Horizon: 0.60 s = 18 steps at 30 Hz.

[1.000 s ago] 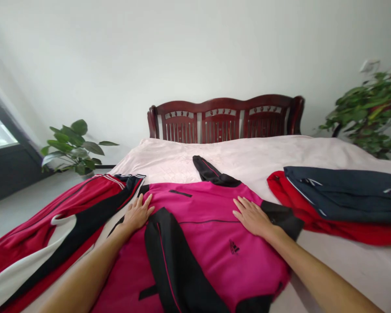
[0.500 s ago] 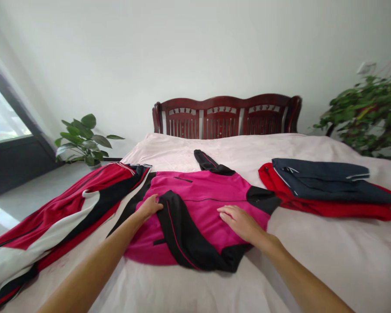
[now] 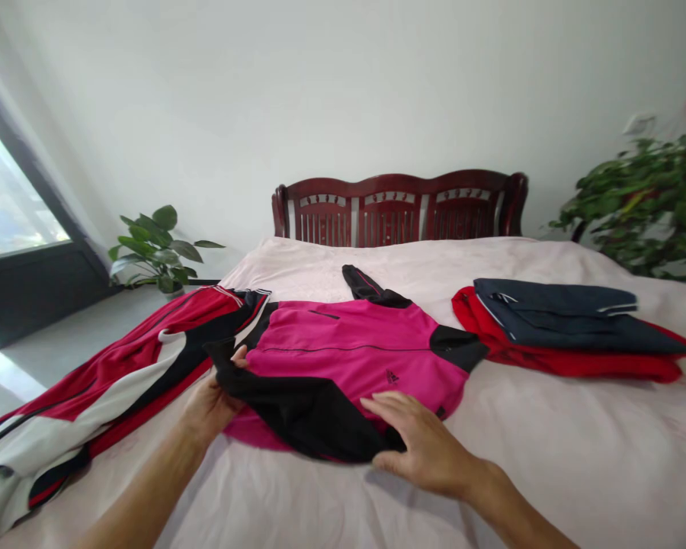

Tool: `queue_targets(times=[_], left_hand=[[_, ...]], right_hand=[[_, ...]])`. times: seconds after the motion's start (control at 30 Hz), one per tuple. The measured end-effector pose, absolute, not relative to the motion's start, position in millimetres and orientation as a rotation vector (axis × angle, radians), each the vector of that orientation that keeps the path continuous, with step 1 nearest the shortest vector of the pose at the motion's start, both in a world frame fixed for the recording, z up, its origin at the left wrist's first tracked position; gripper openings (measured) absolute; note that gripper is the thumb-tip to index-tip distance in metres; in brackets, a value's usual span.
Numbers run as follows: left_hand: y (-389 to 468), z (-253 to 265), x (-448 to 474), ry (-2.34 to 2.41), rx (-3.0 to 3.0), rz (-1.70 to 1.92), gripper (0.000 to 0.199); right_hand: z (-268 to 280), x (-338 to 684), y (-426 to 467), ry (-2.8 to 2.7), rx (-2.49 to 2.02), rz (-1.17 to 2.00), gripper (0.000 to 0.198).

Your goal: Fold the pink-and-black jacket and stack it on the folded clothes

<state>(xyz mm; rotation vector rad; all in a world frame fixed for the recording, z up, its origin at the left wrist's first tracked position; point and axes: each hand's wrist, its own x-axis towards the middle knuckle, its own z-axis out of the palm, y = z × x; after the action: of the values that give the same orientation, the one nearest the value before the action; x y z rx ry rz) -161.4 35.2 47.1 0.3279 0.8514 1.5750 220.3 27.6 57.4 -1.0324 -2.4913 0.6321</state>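
Drawing the cuff point(image 3: 225, 363) of the near sleeve point(image 3: 302, 412) off the front of the pink jacket point(image 3: 320, 328), centre frame.
At lower left our left hand point(image 3: 213, 404) pinches the cuff, which lay over the pink half a second ago; the sleeve now runs along the near edge, baring more front. Right of centre, low, our right hand point(image 3: 420, 442) hovers or rests, fingers spread; we cannot tell which.

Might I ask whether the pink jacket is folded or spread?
Mostly spread: the pink jacket lies with its front flat, while the left hand holds the near black sleeve.
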Motion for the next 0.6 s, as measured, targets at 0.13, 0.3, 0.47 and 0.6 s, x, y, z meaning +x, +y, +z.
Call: queue_targets(times=[0.13, 0.3, 0.47, 0.6], left_hand=[[28.8, 68.8, -138.7, 0.777, 0.141, 1.575, 0.032], [25.2, 97.5, -125.7, 0.760, 0.346, 1.569, 0.023], [10.0, 80.5, -121.6, 1.056, 0.604, 1.353, 0.010], [-9.0, 47.7, -130.3, 1.387, 0.833, 1.047, 0.024]], right_hand=[[49.5, 205.3, 15.0, -2.449, -1.061, 0.592, 0.060], [49.9, 220.6, 16.0, -2.161, -1.019, 0.890, 0.024], [55.7, 244.9, 12.7, -2.249, -1.101, 0.957, 0.033], [48.2, 239.5, 1.4, -2.527, -1.110, 0.741, 0.040]])
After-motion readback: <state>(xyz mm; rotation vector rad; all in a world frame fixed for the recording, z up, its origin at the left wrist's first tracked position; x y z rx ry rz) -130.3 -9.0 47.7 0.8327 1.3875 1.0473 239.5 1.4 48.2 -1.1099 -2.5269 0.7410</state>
